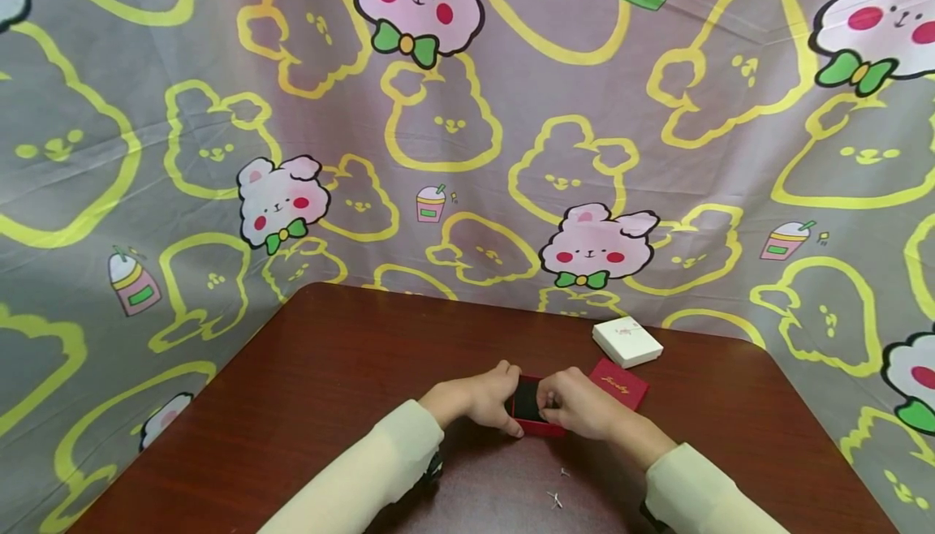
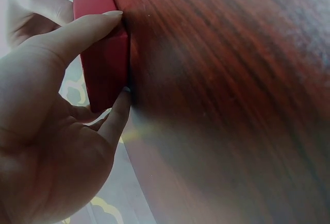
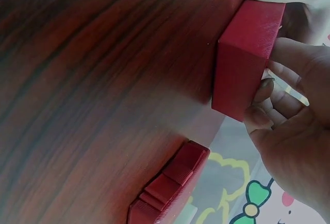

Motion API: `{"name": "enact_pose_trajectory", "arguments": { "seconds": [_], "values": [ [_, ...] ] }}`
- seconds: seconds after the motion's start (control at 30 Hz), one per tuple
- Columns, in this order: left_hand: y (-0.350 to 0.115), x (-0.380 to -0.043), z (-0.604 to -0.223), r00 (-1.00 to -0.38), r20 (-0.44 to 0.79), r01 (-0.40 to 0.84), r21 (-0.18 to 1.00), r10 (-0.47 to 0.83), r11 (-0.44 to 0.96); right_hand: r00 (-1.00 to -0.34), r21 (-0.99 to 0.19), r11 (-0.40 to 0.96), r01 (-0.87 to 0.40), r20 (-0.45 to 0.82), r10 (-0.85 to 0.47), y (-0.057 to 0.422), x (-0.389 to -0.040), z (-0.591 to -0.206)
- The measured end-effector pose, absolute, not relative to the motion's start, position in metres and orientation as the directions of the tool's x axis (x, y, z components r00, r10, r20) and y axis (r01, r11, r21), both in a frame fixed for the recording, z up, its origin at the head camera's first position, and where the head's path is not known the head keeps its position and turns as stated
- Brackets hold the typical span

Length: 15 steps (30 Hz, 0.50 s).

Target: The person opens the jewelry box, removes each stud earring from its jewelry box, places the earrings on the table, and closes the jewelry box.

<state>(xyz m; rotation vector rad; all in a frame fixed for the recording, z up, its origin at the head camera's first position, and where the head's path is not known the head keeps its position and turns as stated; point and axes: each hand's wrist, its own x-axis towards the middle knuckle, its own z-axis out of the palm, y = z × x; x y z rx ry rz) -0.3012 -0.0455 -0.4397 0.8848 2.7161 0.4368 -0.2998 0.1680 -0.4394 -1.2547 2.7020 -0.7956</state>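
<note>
A small red box (image 1: 544, 428) with a black insert (image 1: 527, 398) sits on the table between both hands. My left hand (image 1: 488, 400) grips it from the left; in the left wrist view its thumb (image 2: 98, 26) lies along the red wall. On the other side my right hand (image 1: 580, 404) has its fingers bent at the insert's right edge. From the right wrist view, those fingers (image 3: 289, 59) reach over the red box's rim, and whatever they may pinch is hidden. Nearer me lie small silvery pieces (image 1: 555, 500), too tiny to identify.
Behind the right hand lies a red lid (image 1: 619, 385) with gold lettering; a ribbon bow (image 3: 165, 185) shows on it in the right wrist view. A white box (image 1: 628, 342) stands beyond it. Patterned cloth (image 1: 453, 112) hangs around the brown table (image 1: 351, 339).
</note>
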Motion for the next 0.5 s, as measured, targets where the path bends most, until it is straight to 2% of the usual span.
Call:
{"name": "enact_pose_trajectory", "arguments": {
  "seconds": [0.23, 0.5],
  "values": [
    [-0.0456, -0.3008, -0.4385, -0.783, -0.152, 0.527, 0.354, 0.603, 0.773, -0.683, -0.466, 0.560, -0.685, 0.142, -0.716, 0.1671, -0.2979, -0.4362],
    [-0.0454, -0.3001, -0.4380, -0.786, -0.178, 0.514, 0.343, 0.592, 0.786, -0.671, -0.434, 0.558, -0.707, 0.166, -0.722, 0.1687, -0.2953, -0.4294]
  ]
}}
